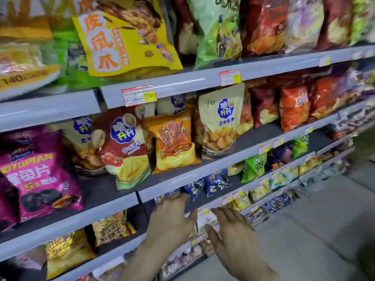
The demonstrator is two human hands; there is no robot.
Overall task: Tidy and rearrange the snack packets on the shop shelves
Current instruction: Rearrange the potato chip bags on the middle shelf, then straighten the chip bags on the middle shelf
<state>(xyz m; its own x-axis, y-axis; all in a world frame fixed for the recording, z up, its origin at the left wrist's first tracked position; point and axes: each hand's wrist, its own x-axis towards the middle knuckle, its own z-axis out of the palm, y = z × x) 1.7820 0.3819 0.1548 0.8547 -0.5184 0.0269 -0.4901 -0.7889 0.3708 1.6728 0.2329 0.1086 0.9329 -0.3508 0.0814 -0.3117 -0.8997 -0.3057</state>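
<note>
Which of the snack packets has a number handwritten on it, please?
The cream packet right of the orange packet; a 10 is penned near its top, unlike its neighbours.

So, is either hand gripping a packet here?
No, the left hand and right hand both reach toward the lower shelf with fingers straight, gripping nothing.
</note>
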